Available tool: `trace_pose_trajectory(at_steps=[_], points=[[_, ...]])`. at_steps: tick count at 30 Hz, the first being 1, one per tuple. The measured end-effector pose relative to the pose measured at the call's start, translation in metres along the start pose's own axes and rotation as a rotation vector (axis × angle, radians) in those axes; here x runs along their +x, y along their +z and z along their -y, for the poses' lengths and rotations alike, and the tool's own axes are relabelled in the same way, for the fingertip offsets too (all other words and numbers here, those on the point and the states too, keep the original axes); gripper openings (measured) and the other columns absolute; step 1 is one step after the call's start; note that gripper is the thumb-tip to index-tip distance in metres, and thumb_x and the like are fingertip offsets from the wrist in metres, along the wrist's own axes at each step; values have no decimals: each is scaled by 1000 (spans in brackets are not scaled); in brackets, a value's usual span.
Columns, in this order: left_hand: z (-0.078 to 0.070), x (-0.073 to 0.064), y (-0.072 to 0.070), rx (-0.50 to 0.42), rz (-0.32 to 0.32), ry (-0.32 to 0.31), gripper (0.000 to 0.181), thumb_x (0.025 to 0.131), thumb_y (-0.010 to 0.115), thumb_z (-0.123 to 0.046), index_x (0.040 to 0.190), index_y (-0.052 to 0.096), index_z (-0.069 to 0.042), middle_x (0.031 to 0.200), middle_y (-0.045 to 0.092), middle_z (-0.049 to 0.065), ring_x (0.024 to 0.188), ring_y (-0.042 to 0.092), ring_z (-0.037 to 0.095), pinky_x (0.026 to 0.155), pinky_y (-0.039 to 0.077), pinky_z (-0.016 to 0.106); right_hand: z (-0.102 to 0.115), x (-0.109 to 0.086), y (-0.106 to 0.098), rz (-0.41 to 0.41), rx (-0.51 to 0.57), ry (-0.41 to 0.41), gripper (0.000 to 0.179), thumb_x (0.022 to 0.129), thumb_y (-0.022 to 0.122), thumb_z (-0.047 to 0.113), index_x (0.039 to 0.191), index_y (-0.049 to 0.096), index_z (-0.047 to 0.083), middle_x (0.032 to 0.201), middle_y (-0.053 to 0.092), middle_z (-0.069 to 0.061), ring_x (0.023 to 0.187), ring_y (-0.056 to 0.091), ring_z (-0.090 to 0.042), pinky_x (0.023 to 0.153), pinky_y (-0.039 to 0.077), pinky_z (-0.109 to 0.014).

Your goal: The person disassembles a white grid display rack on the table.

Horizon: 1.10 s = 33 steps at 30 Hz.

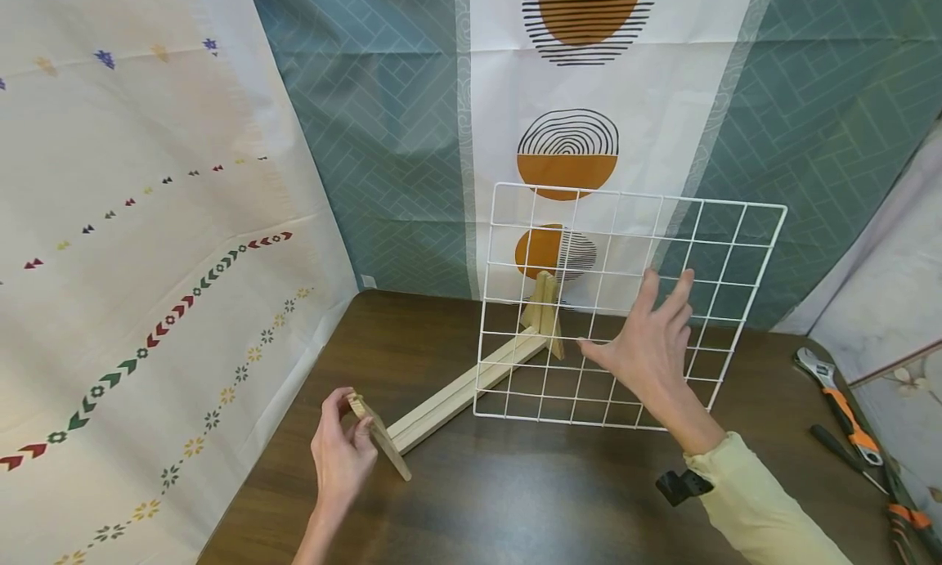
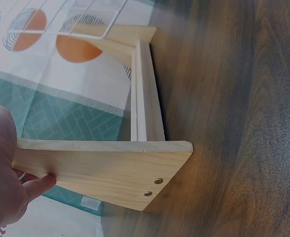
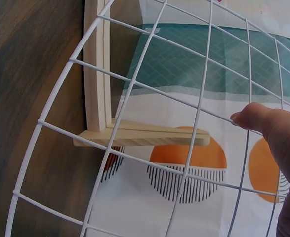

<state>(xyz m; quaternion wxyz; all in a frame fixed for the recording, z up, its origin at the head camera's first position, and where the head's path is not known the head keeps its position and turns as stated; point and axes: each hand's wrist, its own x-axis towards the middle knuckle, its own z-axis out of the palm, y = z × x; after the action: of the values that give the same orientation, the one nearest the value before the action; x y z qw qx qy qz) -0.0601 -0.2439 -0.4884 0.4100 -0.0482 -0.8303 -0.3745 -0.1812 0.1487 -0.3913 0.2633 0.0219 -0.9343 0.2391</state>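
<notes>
A pale wooden stand stands on the table, with a long grooved rail (image 1: 464,385) joining two end boards. My left hand (image 1: 342,450) pinches the top of the near end board (image 1: 383,442) between thumb and fingers. Two screw heads (image 2: 153,187) show low on that board in the left wrist view. My right hand (image 1: 651,344) holds a white wire grid panel (image 1: 540,396) with its thumb and fingertips spread across the wires. Tilted, the panel overlaps the far end board (image 1: 545,307) in the head view. Whether its lower edge touches the table is unclear.
At the table's right edge lie an orange-handled adjustable wrench (image 1: 839,405), a dark screwdriver (image 1: 839,448) and another orange-and-black handled tool (image 1: 901,528). Patterned cloths hang behind the table (image 1: 515,499) and along its left side (image 1: 184,303).
</notes>
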Motion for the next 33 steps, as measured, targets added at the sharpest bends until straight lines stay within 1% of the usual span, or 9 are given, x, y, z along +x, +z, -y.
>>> trace_pose_trajectory(at_steps=[10, 14, 17, 19, 21, 22, 24, 27, 33], points=[[-2, -5, 0, 22, -19, -25, 54, 77, 75, 16, 125, 51, 10, 102, 62, 23, 95, 64, 37, 80, 47, 9, -2, -2, 3, -11, -12, -1, 140, 46, 99, 44, 150, 16, 0, 158, -9, -32, 115, 35, -64, 80, 42, -72], [-5, -6, -1, 24, -22, -45, 53, 77, 75, 17, 124, 51, 10, 103, 62, 23, 97, 64, 36, 76, 56, 24, -2, -3, 4, -2, -5, 5, 140, 47, 99, 45, 150, 16, 0, 158, -11, -32, 116, 35, -64, 80, 42, -73], [-5, -7, -1, 17, -19, -69, 55, 75, 73, 21, 124, 51, 10, 103, 62, 23, 97, 64, 36, 75, 57, 35, -1, -3, 4, 2, -3, 8, 140, 47, 98, 45, 150, 16, 0, 158, -11, -32, 115, 34, -64, 80, 42, -72], [-6, -8, -2, 23, -19, -77, 56, 73, 72, 22, 124, 51, 10, 103, 62, 22, 97, 64, 36, 74, 58, 39, -2, -4, 4, 4, -3, 10, 140, 47, 98, 45, 150, 15, 0, 158, -11, -32, 115, 34, -64, 80, 42, -72], [-7, -8, -3, 28, -18, -86, 58, 71, 71, 24, 124, 51, 9, 103, 62, 22, 96, 65, 37, 76, 58, 32, -2, -4, 4, 7, -3, 13, 140, 47, 98, 45, 150, 15, 0, 158, -11, -31, 116, 34, -64, 81, 42, -72], [-7, -9, -3, 30, -19, -86, 58, 71, 70, 24, 124, 52, 9, 102, 62, 22, 96, 65, 37, 76, 58, 33, -2, -4, 4, 11, -2, 16, 140, 48, 98, 45, 151, 14, 1, 159, -11, -31, 116, 33, -64, 81, 42, -72], [-8, -9, -4, 32, -24, -79, 59, 70, 71, 24, 123, 52, 10, 102, 62, 22, 96, 65, 38, 78, 56, 22, -2, -4, 4, 15, -1, 19, 141, 48, 98, 45, 151, 14, 1, 159, -12, -31, 117, 33, -64, 81, 41, -73], [-8, -10, -4, 27, -27, -76, 58, 71, 71, 24, 123, 51, 10, 102, 61, 22, 96, 64, 38, 81, 52, 16, -2, -4, 4, 20, -2, 23, 141, 48, 98, 45, 152, 13, 1, 159, -12, -31, 117, 33, -64, 81, 41, -72], [-8, -11, -4, 46, -38, -74, 59, 69, 71, 23, 123, 52, 9, 101, 62, 21, 94, 65, 36, 75, 58, 34, -1, -5, 5, 22, -3, 24, 140, 48, 98, 46, 151, 13, 1, 159, -12, -31, 116, 33, -64, 82, 41, -73]])
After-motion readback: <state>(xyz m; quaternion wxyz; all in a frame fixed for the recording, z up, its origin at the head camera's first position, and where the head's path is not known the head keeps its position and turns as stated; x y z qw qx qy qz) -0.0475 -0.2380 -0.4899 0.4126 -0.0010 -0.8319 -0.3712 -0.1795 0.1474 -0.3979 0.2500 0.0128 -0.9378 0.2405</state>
